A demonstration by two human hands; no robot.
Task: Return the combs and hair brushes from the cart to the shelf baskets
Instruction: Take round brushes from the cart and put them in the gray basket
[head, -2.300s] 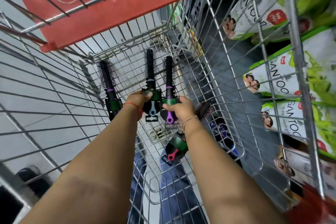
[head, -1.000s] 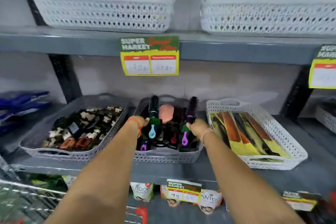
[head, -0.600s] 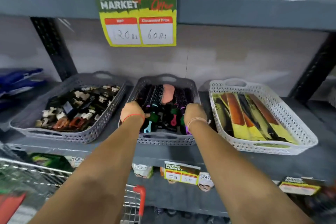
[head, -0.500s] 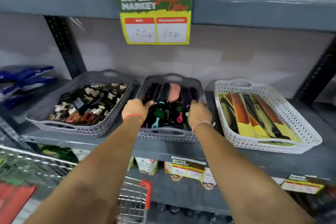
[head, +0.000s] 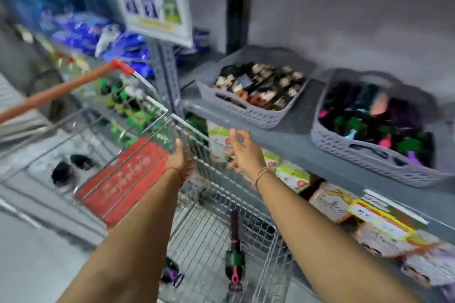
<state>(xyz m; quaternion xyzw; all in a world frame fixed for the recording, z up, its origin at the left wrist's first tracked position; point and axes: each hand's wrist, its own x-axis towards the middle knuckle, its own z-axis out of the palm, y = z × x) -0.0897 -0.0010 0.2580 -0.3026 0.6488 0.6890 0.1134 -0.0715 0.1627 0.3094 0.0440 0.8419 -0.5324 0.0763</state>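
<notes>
Shelf edge (head: 283,135) beside cart (head: 214,204); both hands (head: 181,157) (head: 242,152) empty above.

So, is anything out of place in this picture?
Yes. A round hair brush with a pink handle tip lies in the cart, not in the grey brush basket. Both hands are empty.

Cart (head: 209,204) near left, below shelf (head: 295,135). In cart, one brush (head: 235,251) lying near, another (head: 170,272) left of it. On shelf, basket of brushes (head: 369,152) right of basket of clips (head: 248,112).
</notes>
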